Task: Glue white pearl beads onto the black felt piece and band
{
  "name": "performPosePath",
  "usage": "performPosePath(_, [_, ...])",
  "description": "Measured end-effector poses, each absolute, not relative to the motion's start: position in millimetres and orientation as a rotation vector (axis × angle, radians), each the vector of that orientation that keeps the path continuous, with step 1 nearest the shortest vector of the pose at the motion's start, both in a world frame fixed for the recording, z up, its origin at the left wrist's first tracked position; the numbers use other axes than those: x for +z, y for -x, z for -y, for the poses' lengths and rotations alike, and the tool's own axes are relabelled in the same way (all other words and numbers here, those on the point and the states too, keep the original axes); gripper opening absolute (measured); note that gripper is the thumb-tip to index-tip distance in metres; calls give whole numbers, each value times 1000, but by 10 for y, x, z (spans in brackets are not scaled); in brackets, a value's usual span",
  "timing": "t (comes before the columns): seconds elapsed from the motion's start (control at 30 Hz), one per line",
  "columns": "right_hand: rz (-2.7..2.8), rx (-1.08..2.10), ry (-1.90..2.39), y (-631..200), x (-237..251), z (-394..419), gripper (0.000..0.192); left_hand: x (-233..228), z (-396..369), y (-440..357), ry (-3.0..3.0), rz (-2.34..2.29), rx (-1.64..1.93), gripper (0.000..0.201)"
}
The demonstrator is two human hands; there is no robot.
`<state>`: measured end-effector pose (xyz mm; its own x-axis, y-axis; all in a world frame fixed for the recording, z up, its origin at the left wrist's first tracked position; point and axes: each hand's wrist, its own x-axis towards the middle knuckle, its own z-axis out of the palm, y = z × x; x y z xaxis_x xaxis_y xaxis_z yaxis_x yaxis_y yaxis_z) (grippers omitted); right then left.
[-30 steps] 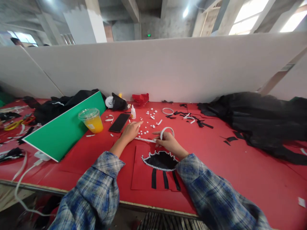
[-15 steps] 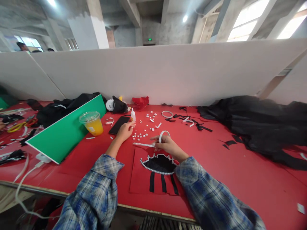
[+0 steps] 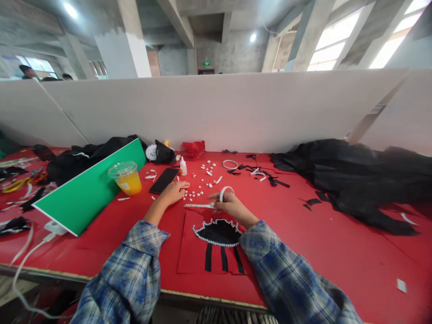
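My left hand [image 3: 173, 192] lies low over the table with its fingers stretched out towards loose white half-round beads [image 3: 193, 194]. My right hand [image 3: 229, 205] is closed around a white ring-shaped roll of tape [image 3: 225, 191]. A narrow strip lined with small pearl-like beads [image 3: 197, 206] sticks out leftward from that hand. Below it, a red sheet [image 3: 189, 258] carries a black shape [image 3: 219, 232] edged with silvery beads, with three black strips [image 3: 224, 259] underneath. A small white squeeze bottle [image 3: 183, 166] stands beyond my left hand.
A dark phone [image 3: 164, 180] and a lidded cup of orange drink [image 3: 130, 180] are on the left, before a leaning green board [image 3: 91, 189]. Black scraps [image 3: 275, 180] and another white ring [image 3: 230, 164] lie farther back. Black cloth [image 3: 337, 175] covers the back right.
My left hand has drawn back from beside the bottle towards the loose beads. The right hand keeps its hold on the roll. The view has shifted slightly.
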<state>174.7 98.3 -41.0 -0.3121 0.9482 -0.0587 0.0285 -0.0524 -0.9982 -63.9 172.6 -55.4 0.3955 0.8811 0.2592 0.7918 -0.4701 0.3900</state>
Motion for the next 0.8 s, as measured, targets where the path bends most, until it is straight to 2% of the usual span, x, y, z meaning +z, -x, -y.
performPosePath(0.2, [1330,1552,986,-1798,-377,-996,25,-580,-1745,634,-2285,-1572,887,44])
performPosePath(0.4, [1158,1620,966,-1904,-283,-995,29,-612,-1798,620,-2170,-1594,1044,24])
performPosePath(0.53, [1116,1554,908,-2001,-245,-1022,31,-617,-1798,622,-2149,-1585,1100,21])
performPosePath(0.8, [904,1373,942,-2019,-224,-1054,24,-629,-1802,586,-2112,-1550,1165,24])
